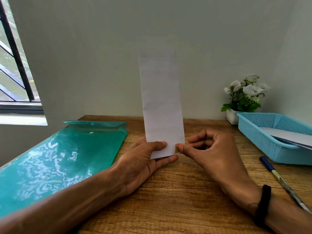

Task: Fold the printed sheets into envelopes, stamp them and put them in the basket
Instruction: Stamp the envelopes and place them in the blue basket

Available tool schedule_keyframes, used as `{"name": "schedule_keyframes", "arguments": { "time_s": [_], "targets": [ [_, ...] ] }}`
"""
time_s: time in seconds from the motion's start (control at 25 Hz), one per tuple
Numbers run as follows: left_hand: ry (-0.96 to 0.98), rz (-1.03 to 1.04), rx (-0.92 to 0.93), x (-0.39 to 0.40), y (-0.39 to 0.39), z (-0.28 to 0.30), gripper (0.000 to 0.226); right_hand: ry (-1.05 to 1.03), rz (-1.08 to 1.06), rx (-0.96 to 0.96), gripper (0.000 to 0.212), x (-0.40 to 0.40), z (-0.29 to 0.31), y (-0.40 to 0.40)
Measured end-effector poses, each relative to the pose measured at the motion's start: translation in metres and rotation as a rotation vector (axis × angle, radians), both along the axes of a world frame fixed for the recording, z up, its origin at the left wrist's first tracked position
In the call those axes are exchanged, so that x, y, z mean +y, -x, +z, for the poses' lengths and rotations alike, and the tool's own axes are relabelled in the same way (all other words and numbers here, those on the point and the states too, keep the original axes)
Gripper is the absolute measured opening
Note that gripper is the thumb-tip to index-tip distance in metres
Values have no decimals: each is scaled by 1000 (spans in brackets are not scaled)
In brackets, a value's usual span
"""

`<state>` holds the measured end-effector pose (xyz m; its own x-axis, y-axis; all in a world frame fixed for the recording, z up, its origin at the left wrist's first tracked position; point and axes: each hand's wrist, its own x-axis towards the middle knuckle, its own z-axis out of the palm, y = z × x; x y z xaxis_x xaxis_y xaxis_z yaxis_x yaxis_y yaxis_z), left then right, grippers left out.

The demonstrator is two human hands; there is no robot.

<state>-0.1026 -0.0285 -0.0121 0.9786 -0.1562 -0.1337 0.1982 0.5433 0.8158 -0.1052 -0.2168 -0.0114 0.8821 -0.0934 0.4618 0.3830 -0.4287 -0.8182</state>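
Closest in, the two bare forearms reach out over the wooden table (177, 191), the right wrist ringed by a black band (263, 206). The left hand (140, 164) holds the bottom end of a long white envelope (162, 102), thumb pressed across its front and the fingers (167, 160) stretched out flat behind and beneath it, so the envelope stands upright above the table, its top against the pale wall. The right hand (214, 154) has its thumb and forefinger closed together at the envelope's lower right corner, pinching a small greenish stamp (176, 148) right on the paper's edge; its other fingers curl loosely behind. To the left lies a shiny green plastic folder (59, 162), reaching from the near edge towards the wall. On the right stands a blue mesh basket (263, 132) with white paper (290, 137) already in it, a blue-capped pen (283, 183) lying just in front, and a little pot of white flowers (243, 97) behind.
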Motion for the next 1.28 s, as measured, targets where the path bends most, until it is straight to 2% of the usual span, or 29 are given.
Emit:
{"name": "schedule_keyframes", "arguments": {
  "time_s": [0.52,0.6,0.76,0.92,1.28],
  "targets": [
    [23,-7,-19,1,1,-1,72,20,8,-13,30,0,0,1],
    [-36,-22,-81,1,2,-2,75,32,3,-22,30,1,-1,1],
    [-285,-69,-223,0,5,-3,77,36,5,-33,37,3,0,5],
    [-238,39,-149,-2,5,-3,99,64,16,-49,27,4,-1,4],
    [-235,107,-98,-1,4,-4,81,46,33,-24,27,3,4,10]
  ]
}}
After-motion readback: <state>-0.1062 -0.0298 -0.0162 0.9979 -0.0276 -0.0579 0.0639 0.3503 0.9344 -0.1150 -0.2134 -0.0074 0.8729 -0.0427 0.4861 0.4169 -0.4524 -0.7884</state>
